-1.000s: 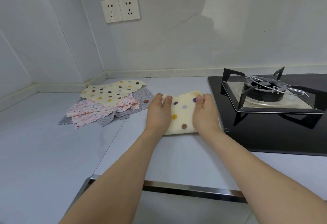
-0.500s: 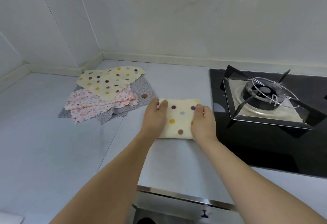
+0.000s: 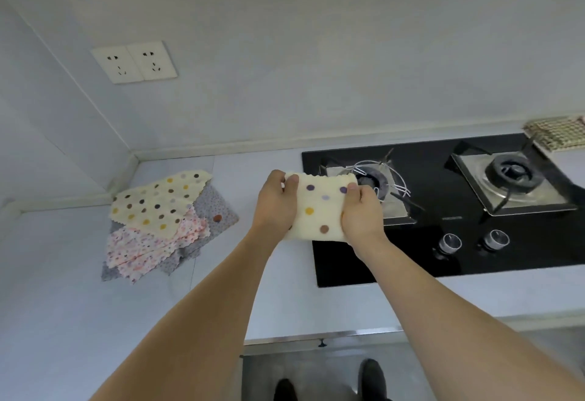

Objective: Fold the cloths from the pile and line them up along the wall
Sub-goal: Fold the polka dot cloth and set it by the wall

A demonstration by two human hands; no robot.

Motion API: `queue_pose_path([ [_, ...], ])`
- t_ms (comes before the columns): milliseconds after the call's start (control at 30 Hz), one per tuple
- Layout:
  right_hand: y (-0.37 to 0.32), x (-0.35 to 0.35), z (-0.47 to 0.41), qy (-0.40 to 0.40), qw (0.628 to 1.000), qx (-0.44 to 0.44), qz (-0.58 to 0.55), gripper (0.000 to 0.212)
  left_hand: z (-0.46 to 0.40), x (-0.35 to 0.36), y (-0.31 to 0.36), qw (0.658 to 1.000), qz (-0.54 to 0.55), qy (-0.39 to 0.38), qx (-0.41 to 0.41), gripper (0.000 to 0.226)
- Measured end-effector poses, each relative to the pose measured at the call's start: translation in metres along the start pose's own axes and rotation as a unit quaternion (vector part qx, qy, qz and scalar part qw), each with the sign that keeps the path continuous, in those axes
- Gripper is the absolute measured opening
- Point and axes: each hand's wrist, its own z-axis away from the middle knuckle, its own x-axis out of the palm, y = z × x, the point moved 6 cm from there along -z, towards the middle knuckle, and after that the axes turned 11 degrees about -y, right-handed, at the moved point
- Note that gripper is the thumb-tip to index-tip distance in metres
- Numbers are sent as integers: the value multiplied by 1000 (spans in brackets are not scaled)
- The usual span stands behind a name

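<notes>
From the head camera, the left hand and the right hand each pinch a side of a folded cream dotted cloth, thumbs on top, holding it at the left edge of the black hob. The pile of unfolded cloths lies on the worktop to the left, near the corner of the wall. A checked cloth sits by the wall at far right.
</notes>
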Motion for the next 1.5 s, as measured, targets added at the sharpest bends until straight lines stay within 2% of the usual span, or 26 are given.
queue_pose_path([
  [167, 2, -73, -19, 8, 1000, -5, 9, 29, -14, 61, 41, 1000, 19, -16, 13, 26],
  [400, 14, -215, -71, 20, 999, -20, 18, 34, -38, 186, 119, 999, 14, -27, 19, 25],
  [600, 33, -298, -109, 23, 999, 15, 36, 38, -54, 265, 167, 999, 34, -31, 26, 27],
  [833, 62, -390, -152, 63, 996, 62, -4, 39, -98, 364, 210, 995, 5, -95, 32, 22],
  [1067, 85, -534, -204, 78, 994, 69, -34, 31, -124, 503, 274, 979, 94, -171, -59, 20],
  [1200, 90, -602, -229, 68, 995, 70, -3, 30, -132, 563, 290, 943, 213, -205, -153, 5],
  [1267, 94, -628, -237, 67, 995, 76, -13, 29, -134, 589, 298, 919, 246, -245, -185, 17],
  [1500, 132, -700, -283, 60, 977, 178, -101, 40, -177, 676, 342, 924, 205, -292, -136, 15],
])
